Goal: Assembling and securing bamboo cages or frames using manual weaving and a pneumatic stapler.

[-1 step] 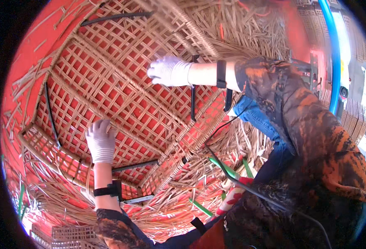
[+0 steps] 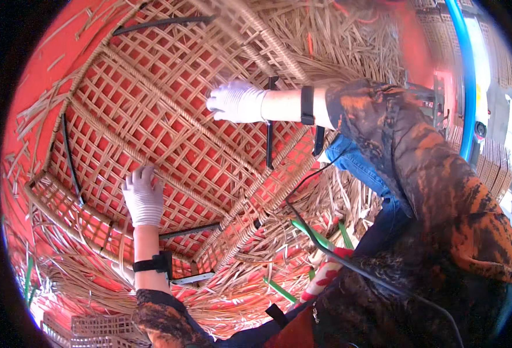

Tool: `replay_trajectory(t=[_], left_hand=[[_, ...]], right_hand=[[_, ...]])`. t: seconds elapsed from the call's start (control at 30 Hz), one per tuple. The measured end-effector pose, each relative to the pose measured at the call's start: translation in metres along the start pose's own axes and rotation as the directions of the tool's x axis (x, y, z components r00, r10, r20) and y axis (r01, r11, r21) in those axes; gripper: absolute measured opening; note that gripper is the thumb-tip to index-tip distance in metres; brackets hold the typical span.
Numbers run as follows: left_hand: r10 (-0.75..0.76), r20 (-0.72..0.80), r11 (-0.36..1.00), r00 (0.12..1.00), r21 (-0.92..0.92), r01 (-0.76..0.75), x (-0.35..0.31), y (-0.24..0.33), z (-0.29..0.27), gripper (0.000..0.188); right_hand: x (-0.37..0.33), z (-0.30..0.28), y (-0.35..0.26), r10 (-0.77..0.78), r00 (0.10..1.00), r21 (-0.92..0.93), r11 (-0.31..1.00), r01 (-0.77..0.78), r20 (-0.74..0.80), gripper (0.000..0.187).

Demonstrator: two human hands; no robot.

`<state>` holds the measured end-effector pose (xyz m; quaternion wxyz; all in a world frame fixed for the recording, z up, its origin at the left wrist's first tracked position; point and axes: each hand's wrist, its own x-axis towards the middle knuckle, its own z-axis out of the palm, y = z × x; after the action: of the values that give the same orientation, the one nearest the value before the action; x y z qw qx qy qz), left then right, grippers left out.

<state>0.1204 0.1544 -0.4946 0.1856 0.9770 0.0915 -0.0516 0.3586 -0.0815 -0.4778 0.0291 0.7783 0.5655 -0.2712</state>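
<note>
A large woven panel [image 2: 143, 119] of tan strands, with wrapped ribs and rim, spreads before me over a red surface. My left hand [image 2: 144, 198], in a white glove, is at its lower middle against a wrapped rib. Its fingers bend down toward the weave; anything between them is hidden. Farther right and higher, my right hand [image 2: 236, 102], gloved likewise, is held over the lattice with fingers curled. What it may hold cannot be made out. A black metal bar [image 2: 270, 145] lies across the weave just below the right wrist.
Loose tan strands [image 2: 349, 43] heap at the upper right, with more along the near side. Green strips [image 2: 280, 290] lie near my body. A black cable [image 2: 378, 272] crosses my front. At the right rises a blue pole [image 2: 468, 87]; stacked woven pieces [image 2: 494, 165] stand beyond it.
My left hand has shifted very slightly to the right. My right hand stays nearly in place, and the panel has not visibly moved.
</note>
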Motion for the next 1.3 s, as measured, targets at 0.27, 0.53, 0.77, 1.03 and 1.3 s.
replay_trajectory(t=[0.27, 0.53, 0.77, 1.03, 1.3], left_hand=[[-0.415, 0.180, 0.848, 0.892, -0.279, 0.451, -0.009, -0.008, 0.024, 0.023], [-0.379, 0.350, 0.757, 0.857, -0.416, 0.504, -0.021, -0.013, 0.029, 0.025], [-0.405, 0.277, 0.803, 0.871, -0.349, 0.484, -0.029, -0.017, 0.041, 0.022], [-0.531, 0.490, 0.459, 0.692, -0.520, 0.720, -0.029, -0.026, 0.047, 0.029], [-0.504, 0.628, 0.193, 0.593, -0.587, 0.786, -0.035, -0.047, 0.074, 0.026]], right_hand=[[-0.003, 0.035, 0.007, 0.045, 0.992, -0.016, 0.999, -0.047, -0.114, 0.024], [-0.002, 0.036, 0.005, 0.030, 0.995, -0.017, 0.999, -0.032, -0.100, 0.026], [-0.010, 0.041, 0.009, 0.101, 0.983, 0.082, 0.993, -0.090, -0.151, 0.022], [-0.018, 0.033, 0.005, 0.188, 0.971, 0.021, 0.982, -0.187, -0.149, 0.029], [-0.027, 0.018, 0.033, 0.184, 0.981, 0.022, 0.982, -0.185, 0.056, 0.032]])
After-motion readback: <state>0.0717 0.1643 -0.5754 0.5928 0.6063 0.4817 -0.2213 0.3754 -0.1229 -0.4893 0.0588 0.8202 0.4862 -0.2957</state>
